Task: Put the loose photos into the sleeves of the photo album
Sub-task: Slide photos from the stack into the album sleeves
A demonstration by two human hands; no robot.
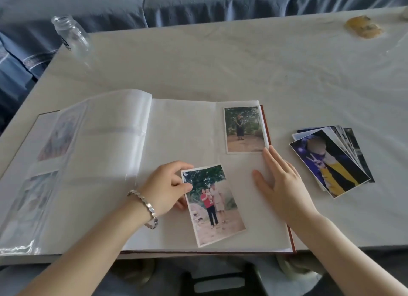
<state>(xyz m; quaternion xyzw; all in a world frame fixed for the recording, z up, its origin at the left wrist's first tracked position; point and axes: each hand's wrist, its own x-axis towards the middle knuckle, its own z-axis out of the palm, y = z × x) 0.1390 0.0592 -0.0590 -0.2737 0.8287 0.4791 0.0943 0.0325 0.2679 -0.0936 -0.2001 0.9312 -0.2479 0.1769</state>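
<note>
Right of album point(176, 130), photo stack point(331, 163); left hand point(167, 185) pinching photo point(214, 207), right hand point(280, 181) flat.

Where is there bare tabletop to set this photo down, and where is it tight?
Widest free patch: table behind the album, between glass bottle and yellowish lump. Also the near-right corner, below the photo stack. Tight: the strip between album edge and stack, beside the right hand.

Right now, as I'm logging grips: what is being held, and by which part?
The left hand pinches the photo by its upper left edge; the right hand lies flat on the album page, holding nothing.
</note>
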